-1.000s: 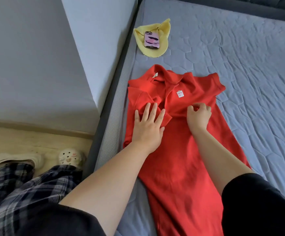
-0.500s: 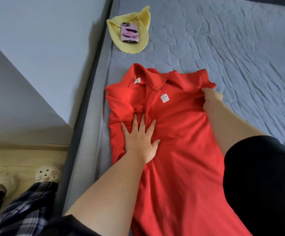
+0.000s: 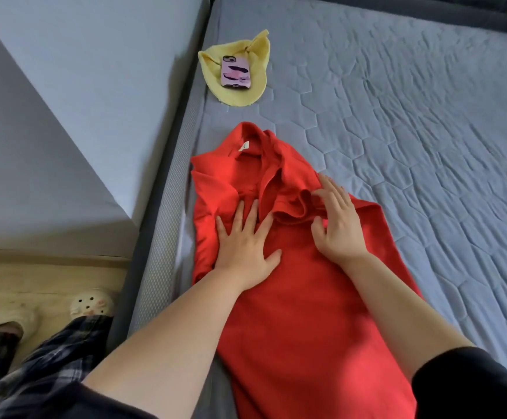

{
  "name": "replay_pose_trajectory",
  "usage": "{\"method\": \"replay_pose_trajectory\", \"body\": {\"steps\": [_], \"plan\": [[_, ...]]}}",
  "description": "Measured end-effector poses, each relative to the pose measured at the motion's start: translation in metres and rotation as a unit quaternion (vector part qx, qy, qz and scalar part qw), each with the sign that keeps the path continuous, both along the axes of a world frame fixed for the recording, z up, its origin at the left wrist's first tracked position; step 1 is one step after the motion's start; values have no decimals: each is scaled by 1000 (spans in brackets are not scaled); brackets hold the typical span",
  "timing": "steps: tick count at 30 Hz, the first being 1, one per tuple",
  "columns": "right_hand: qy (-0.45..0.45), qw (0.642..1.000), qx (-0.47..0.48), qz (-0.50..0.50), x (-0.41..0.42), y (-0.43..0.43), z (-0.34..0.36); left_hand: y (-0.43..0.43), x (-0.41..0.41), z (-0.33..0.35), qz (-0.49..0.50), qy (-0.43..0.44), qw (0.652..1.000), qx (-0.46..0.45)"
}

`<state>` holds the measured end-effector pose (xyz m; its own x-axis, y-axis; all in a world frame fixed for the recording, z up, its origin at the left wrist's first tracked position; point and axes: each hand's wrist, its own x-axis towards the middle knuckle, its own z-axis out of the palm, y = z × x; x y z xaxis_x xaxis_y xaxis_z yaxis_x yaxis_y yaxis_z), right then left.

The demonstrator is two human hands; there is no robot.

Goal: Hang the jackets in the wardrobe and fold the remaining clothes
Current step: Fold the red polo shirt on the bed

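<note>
Near the bed's (image 3: pixel 167 237) left edge lies the red shirt (image 3: pixel 300 313); the left hand (image 3: pixel 243 246) presses it flat, fingers spread, holding nothing; the right hand (image 3: pixel 340 225), also flat, pins the folded-in sleeve; lifting either could let that bunched sleeve spring loose; beyond, a phone (image 3: pixel 235 72) on yellow cloth (image 3: pixel 240 92); open mattress lies rightward.

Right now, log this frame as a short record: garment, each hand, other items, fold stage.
garment: red shirt lying on the bed, collar away from the person
left hand: flat on the shirt, fingers spread
right hand: flat on the folded-in sleeve
other items: phone on a yellow cloth
fold stage: both sides folded in, body still long
</note>
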<state>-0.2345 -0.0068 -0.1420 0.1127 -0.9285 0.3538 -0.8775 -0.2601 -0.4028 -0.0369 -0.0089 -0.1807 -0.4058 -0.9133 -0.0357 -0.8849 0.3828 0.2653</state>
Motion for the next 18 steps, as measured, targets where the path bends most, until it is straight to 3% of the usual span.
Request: {"method": "replay_pose_trajectory", "body": {"steps": [2,4,6,8,11,13,18], "plan": [[72,996,38,24,8,-8,1,5,4,10,-3,54,999,-6],[137,982,124,34,17,-15,-3,8,11,28,10,174,984,-22],[49,993,107,11,24,-20,-2,1,25,45,29,273,954,-123],[-96,993,6,-69,29,-32,7,-18,41,56,118,292,927,-204],[-190,966,30,-171,30,-68,20,-46,62,61,302,337,889,-70],[-195,955,99,-202,30,-97,21,-60,66,58,336,349,873,45],[-187,920,268,-215,28,-146,25,-82,68,52,357,325,873,67]]}}
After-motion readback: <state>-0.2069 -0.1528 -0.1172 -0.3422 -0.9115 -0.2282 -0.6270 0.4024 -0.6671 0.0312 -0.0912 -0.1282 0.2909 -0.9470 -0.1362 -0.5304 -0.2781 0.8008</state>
